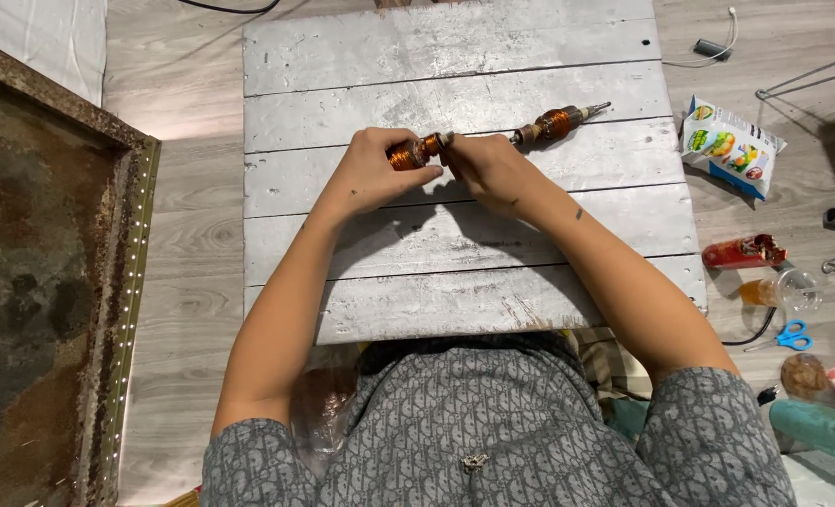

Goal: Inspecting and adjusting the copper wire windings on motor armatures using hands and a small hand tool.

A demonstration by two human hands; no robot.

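Copper-wound motor rotor (pixel 416 151) pinched from both ends over the middle of the grey plank table (pixel 455 282), left hand (pixel 372 171) curled shut around its coil, right hand (pixel 488 169) closed on its shaft end for steadiness, second rotor (pixel 554 124) parked just beside.

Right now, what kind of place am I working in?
Probably a makeshift home workspace on the floor, not a proper shop. A silver-painted plank board lies on the wood-look floor, with a snack bag, blue scissors and a plastic cup scattered beside it.
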